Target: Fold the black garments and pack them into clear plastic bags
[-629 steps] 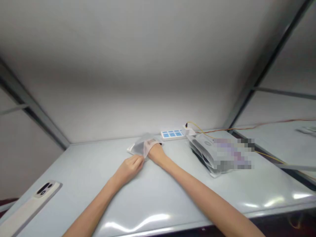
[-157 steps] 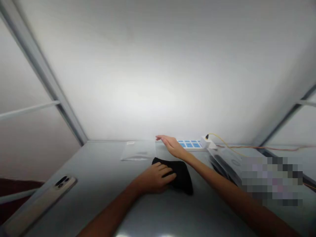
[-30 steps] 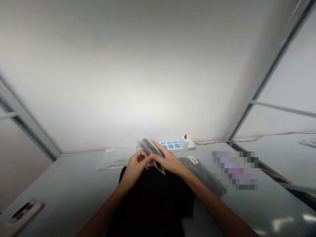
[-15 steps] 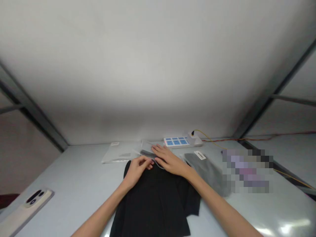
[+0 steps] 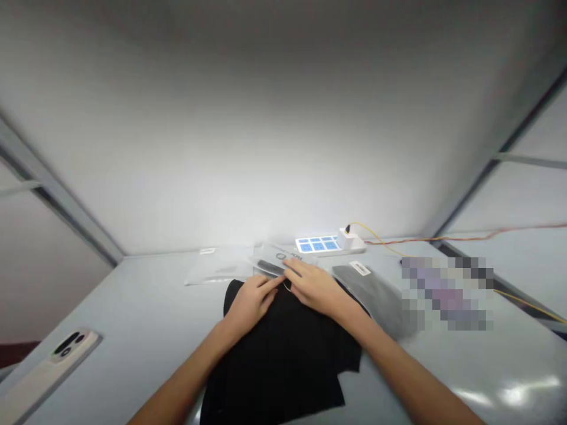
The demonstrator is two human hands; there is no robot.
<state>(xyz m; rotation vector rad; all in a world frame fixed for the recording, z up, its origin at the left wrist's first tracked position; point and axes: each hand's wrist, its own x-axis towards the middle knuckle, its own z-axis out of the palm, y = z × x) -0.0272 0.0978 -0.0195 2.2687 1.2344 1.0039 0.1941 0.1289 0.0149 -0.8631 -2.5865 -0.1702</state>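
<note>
Left hand: our left hand (image 5: 253, 302) rests over the black garment (image 5: 279, 354), fingertips at the near edge of the printed bag (image 5: 277, 254); we cannot tell whether they pinch the film.
Right hand: our right hand (image 5: 316, 288) lies across that bag's right part, fingers bent; we cannot tell whether it grips or only presses.
Hand placement: both hands meet at one edge, probably because thin film slips unless steadied from two sides.
Printed bag: it sits at the garment's far end, translucent, with dark lettering and a ring mark; a dark strip shows through.
Black garment: it lies on the desk (image 5: 146, 330) beneath our hands, matte and mostly flat, lower edges uneven; lying flat likely keeps it from bunching.
Side bags: a clear bag (image 5: 217, 267) lies left, a grey-filled bag (image 5: 385, 301) right, both labelled.
Power strip: the power strip (image 5: 319, 244) stands near the wall, apparently out of our working area.
Phone: the phone (image 5: 62, 360) lies well apart, left.
</note>
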